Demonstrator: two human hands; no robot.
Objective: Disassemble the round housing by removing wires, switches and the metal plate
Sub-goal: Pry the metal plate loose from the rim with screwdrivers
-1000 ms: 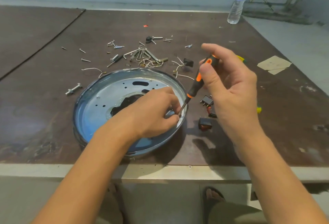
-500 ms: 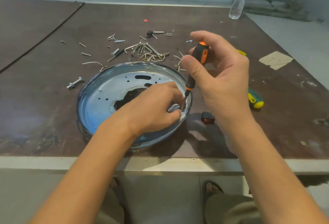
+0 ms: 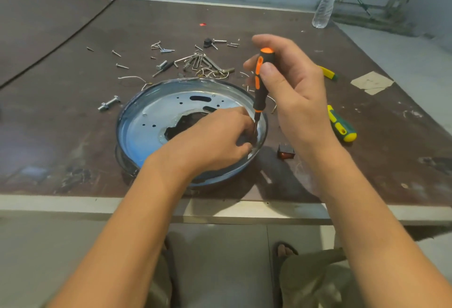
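Your right hand (image 3: 293,92) grips an orange screwdriver (image 3: 259,82) upright, thumb and fingers curled round its handle. The tip points down into the round housing (image 3: 137,122), which lies just left of that hand near the front edge of the bench (image 3: 73,136). Your left hand (image 3: 215,141) rests on the metal plate (image 3: 156,117) inside the housing, fingers curled close around the tip. Whether they pinch a screw or only steady the blade cannot be told.

You seem to be working on a fastener that holds the plate. The next move probably calls for seating the tip squarely and turning while the left hand keeps the housing from spinning.

A red switch (image 3: 285,151) lies just below the right hand, and a green screwdriver (image 3: 341,124) lies to its right. Beyond both hands are loose screws and hex keys (image 3: 200,60). Further back, a water bottle (image 3: 326,2) stands by a pale wall.
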